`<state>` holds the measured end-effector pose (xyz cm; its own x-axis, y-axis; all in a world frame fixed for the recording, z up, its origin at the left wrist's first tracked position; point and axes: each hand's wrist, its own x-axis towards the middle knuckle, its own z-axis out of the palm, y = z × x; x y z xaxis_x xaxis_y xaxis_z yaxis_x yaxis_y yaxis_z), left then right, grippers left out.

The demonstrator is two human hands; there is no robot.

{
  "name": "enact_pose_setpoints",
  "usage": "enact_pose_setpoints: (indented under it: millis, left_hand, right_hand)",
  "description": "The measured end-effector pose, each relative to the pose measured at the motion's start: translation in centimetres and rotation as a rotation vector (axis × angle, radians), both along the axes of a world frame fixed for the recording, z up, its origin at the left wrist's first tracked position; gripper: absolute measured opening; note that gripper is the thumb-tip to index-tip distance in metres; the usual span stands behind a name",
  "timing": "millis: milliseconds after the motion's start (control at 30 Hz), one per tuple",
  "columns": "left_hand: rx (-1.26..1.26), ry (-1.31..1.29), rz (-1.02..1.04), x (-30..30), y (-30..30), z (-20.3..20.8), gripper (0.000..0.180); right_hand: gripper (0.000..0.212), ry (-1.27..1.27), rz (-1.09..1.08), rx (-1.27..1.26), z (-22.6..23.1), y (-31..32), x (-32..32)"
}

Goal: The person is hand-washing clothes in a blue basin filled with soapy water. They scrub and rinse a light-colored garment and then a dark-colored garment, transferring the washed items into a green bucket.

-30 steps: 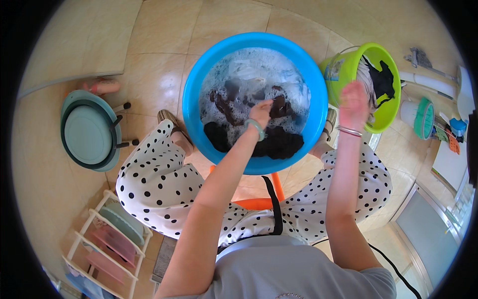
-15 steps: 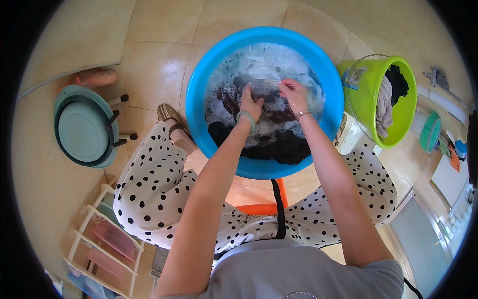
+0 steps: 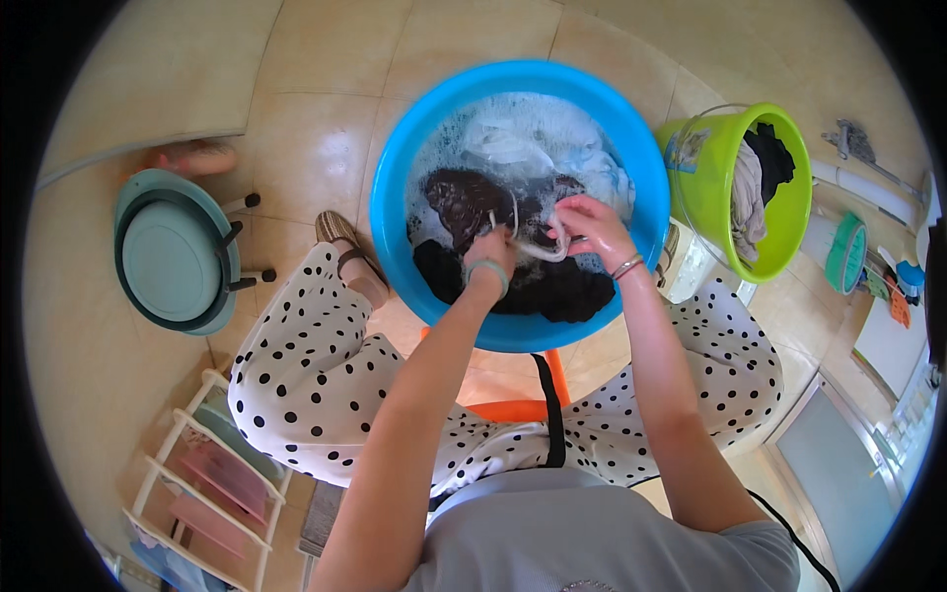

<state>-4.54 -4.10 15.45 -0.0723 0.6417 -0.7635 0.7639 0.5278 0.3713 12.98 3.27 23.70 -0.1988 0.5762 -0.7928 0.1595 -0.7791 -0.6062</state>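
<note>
White strip (image 3: 542, 254) is curving left to right near frame centre, between left hand (image 3: 490, 254) and right hand (image 3: 595, 230), which are both gripping it.

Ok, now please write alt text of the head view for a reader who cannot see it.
A person's left hand and right hand hold a thin, whitish, flexible strip over dark fabric and white fabric in a round blue plastic basin of foamy water. To the right, a lime-green plastic bucket holds grey fabric and black fabric.
</note>
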Motion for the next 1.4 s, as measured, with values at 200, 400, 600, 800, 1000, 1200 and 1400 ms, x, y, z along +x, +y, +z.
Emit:
enact_pose_setpoints:
  millis: [200,400,600,800,1000,1200,1400]
  left_hand:
    - [-0.088,0.081,-0.270,-1.9,-3.1,-0.8,0.024]
    - [-0.015,0.089,-0.246,-1.2,-2.6,-0.3,0.050]
    - [0.296,0.100,-0.046,-2.3,-4.2,1.0,0.088]
    - [0.375,0.280,-0.010,-3.8,-2.9,1.2,0.063]
    - [0.001,0.414,-0.258,-6.1,-4.1,-1.1,0.068]
    - [-0.097,0.211,-0.565,-5.2,0.5,5.0,0.041]
    - [0.157,-0.125,-0.483,-3.8,4.0,15.6,0.029]
  right_hand:
    - [0.051,-0.888,0.414,0.838,-8.1,0.6,2.6]
    - [0.082,-0.759,0.346,0.605,-11.6,5.0,2.1]
    - [0.070,-0.955,0.776,0.437,-11.0,1.7,1.6]
    - [0.038,-1.021,0.810,0.186,-12.5,-0.7,5.1]
    - [0.026,-1.281,0.562,0.578,-9.6,-4.1,2.5]
    - [0.040,-0.659,0.675,0.758,-5.0,-7.1,-0.9]
    - [0.045,-0.462,0.713,0.646,-5.9,-10.3,-2.6]
